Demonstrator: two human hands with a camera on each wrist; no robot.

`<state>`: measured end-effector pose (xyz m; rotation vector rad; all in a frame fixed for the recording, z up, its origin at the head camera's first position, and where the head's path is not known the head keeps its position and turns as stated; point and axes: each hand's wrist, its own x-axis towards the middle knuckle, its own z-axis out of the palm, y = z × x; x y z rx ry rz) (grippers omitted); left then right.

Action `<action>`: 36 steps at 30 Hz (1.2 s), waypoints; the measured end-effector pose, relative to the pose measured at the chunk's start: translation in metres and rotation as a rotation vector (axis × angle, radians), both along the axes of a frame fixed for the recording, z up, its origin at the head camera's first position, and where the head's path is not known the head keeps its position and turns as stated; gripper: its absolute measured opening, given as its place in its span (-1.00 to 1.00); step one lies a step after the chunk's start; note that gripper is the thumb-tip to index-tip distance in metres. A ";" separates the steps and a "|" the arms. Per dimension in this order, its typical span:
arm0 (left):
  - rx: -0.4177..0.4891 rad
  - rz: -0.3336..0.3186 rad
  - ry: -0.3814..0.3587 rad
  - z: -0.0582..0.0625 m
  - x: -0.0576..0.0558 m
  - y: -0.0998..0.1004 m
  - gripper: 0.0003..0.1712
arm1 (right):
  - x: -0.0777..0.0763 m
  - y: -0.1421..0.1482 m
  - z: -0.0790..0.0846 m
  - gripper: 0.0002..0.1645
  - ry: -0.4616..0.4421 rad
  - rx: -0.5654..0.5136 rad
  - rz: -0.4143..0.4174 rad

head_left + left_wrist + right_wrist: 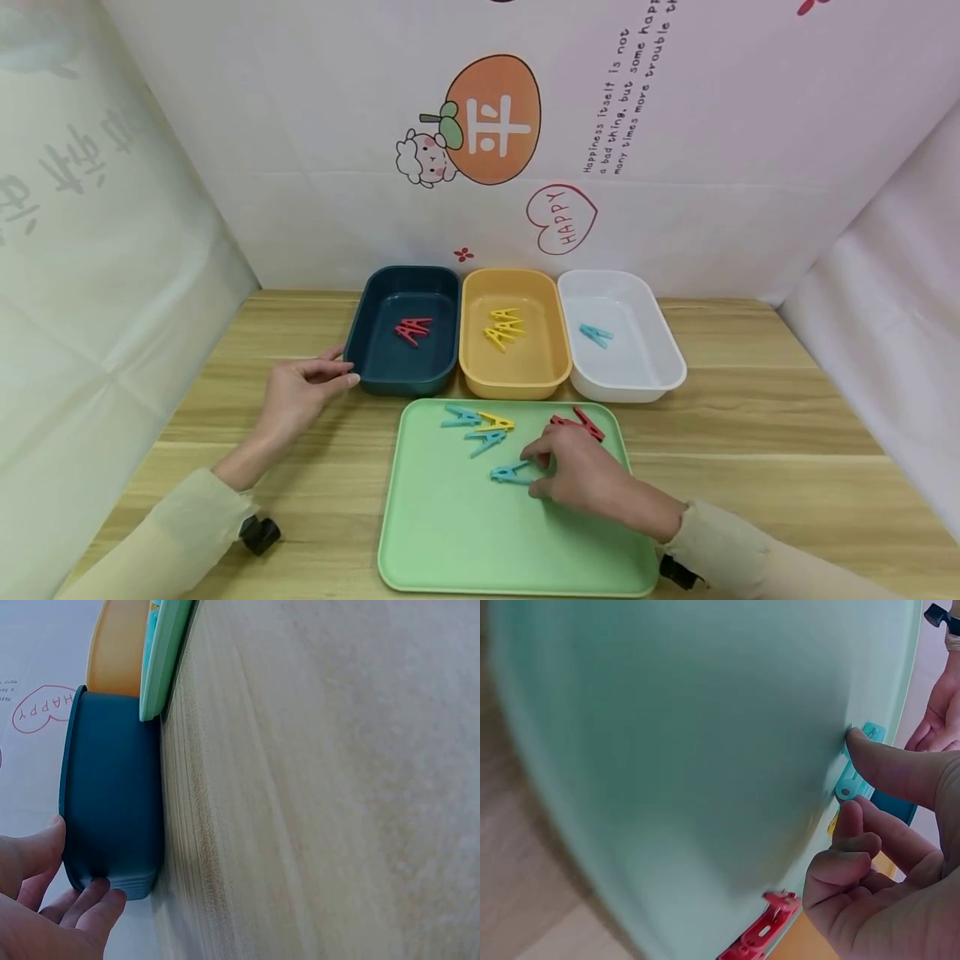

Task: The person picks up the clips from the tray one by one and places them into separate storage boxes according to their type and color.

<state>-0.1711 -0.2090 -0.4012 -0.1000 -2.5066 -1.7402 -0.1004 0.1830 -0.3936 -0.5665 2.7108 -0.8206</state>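
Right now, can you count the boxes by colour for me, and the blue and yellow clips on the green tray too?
Dark blue box: 1
Yellow box: 1
White box: 1
Blue clips on the green tray: 3
Yellow clip on the green tray: 1
Total: 7

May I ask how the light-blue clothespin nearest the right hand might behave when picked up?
The light-blue clothespin is probably light, being small and slim. Its plastic-like look suggests stiff arms that should keep their shape. Lying on the green tray with arms splayed, it seems unlikely to roll.
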 end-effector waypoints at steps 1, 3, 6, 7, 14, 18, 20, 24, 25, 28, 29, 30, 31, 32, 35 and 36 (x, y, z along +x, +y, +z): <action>-0.003 -0.003 0.000 0.000 -0.001 0.000 -0.68 | 0.000 0.001 0.000 -0.60 0.006 0.002 -0.003; -0.002 -0.004 -0.006 0.000 0.000 0.000 -0.67 | 0.001 0.003 0.000 -0.58 0.014 0.003 -0.009; 0.003 -0.002 -0.015 0.000 0.000 0.000 -0.67 | 0.001 0.006 0.000 -0.57 0.011 -0.009 -0.005; 0.004 0.000 -0.015 0.000 0.000 0.000 -0.67 | 0.001 0.006 0.000 -0.57 0.011 -0.012 -0.002; 0.003 0.003 -0.007 0.000 0.001 0.001 -0.68 | 0.001 0.007 -0.002 -0.56 0.018 -0.013 0.004; 0.001 0.006 -0.015 -0.001 0.000 0.001 -0.66 | 0.001 0.005 -0.003 -0.53 0.003 -0.002 -0.003; 0.002 0.006 -0.016 -0.001 0.000 0.001 -0.66 | 0.001 0.005 -0.003 -0.55 -0.005 0.001 -0.011; 0.005 0.005 -0.010 0.000 0.000 0.001 -0.66 | 0.002 0.005 -0.003 -0.59 0.007 -0.010 -0.025; 0.005 0.006 -0.010 0.000 0.001 0.001 -0.67 | 0.002 0.005 -0.003 -0.59 0.011 -0.016 -0.033; 0.005 0.006 -0.008 0.000 0.001 0.001 -0.67 | 0.003 0.006 -0.003 -0.59 0.026 -0.040 -0.052; 0.005 0.005 -0.007 0.000 0.000 0.001 -0.67 | 0.003 0.007 -0.003 -0.59 0.029 -0.047 -0.060; 0.004 0.006 -0.007 0.000 0.000 0.001 -0.67 | 0.004 0.007 -0.003 -0.59 0.034 -0.054 -0.066; 0.003 0.005 -0.006 0.000 0.000 0.001 -0.67 | 0.004 0.008 -0.002 -0.58 0.040 -0.060 -0.070; 0.002 0.005 -0.005 0.000 0.000 0.001 -0.67 | 0.004 0.008 -0.002 -0.58 0.043 -0.068 -0.072; 0.002 0.004 -0.005 0.000 0.001 0.001 -0.67 | 0.005 0.010 -0.002 -0.55 0.058 -0.086 -0.085; 0.001 0.004 -0.004 0.000 0.001 0.001 -0.67 | 0.005 0.010 -0.002 -0.54 0.062 -0.096 -0.088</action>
